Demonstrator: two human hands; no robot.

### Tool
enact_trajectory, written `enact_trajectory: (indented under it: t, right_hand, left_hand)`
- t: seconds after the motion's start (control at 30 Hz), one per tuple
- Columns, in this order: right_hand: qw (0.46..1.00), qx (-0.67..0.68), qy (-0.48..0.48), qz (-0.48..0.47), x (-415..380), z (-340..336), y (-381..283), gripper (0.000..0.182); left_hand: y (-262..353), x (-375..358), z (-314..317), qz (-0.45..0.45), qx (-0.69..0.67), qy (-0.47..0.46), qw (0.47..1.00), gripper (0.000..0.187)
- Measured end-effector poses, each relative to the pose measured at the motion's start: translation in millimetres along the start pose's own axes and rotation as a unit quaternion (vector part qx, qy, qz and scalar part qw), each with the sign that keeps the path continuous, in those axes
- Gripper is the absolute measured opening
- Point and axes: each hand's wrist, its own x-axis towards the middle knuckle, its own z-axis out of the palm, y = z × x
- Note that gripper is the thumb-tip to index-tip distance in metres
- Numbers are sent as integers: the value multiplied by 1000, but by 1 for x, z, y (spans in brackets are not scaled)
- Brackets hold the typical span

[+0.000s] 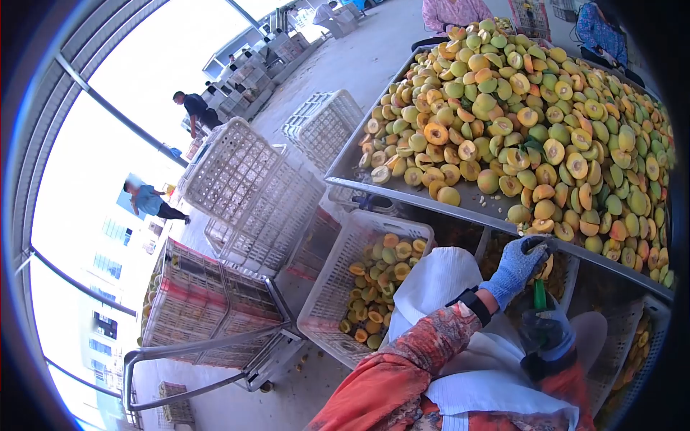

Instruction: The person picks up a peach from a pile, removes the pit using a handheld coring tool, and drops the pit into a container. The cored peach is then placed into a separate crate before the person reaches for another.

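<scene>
My left hand, in a blue knitted glove with dark fingertips, is closed on a cut apricot over the table's near edge. Just below it, my right hand, also gloved, grips a green-handled tool pointing up towards the fruit. The tool's working end is hidden by the fruit and left hand. In front is a large heap of apricots, many halved, on a metal table. A white cloth covers my lap.
A crate of apricots stands left of my knee, another at the right. Stacked white crates and a metal trolley are further left. People sit behind the heap; a person walks at far left.
</scene>
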Motion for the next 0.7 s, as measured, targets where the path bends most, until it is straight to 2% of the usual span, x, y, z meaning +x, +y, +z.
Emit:
enact_trajectory:
  t: [0.07, 0.1, 0.17, 0.33, 0.4, 0.47, 0.5, 0.57, 0.6, 0.63, 0.67, 0.7]
  right_hand:
    - [996, 28, 71, -39, 1, 4, 3, 39]
    - [996, 28, 71, -38, 1, -5, 5, 39]
    - [997, 61, -48, -4, 4, -30, 4, 49]
    - [994, 77, -75, -29, 7, -40, 8, 43]
    - [991, 94, -89, -28, 6, -37, 8, 41]
    - [998, 34, -8, -45, 4, -25, 5, 39]
    - [998, 34, -6, -44, 6, -26, 5, 39]
    - [986, -66, 7, -152, 11, -33, 8, 39]
    - [978, -94, 90, -163, 15, -28, 6, 35]
    - [960, -119, 185, -173, 18, -28, 3, 31]
    - [871, -372, 250, -202, 27, -52, 8, 30]
    - [719, -597, 303, -189, 33, -83, 19, 31]
  left_hand:
    - [-4, 3, -2, 12, -21, -7, 1000, 20]
    - [-9, 6, -4, -14, -58, -4, 998, 20]
    - [-19, 11, -3, -33, -129, 5, 991, 22]
    - [-50, 29, -2, -49, -179, 32, 982, 27]
    - [-41, 24, 5, -67, -196, 44, 977, 29]
    - [-15, 11, 12, -163, -308, 102, 932, 34]
    - [-9, 10, 5, -164, -308, 102, 931, 34]
    - [-1, 10, -7, -183, -331, 140, 915, 34]
    - [5, 8, -14, -172, -354, 107, 913, 36]
    - [-19, 24, -31, -107, -334, 106, 931, 32]
    - [-18, 24, -36, -68, -342, 77, 934, 31]
    - [3, 17, -38, -113, -351, 54, 928, 31]
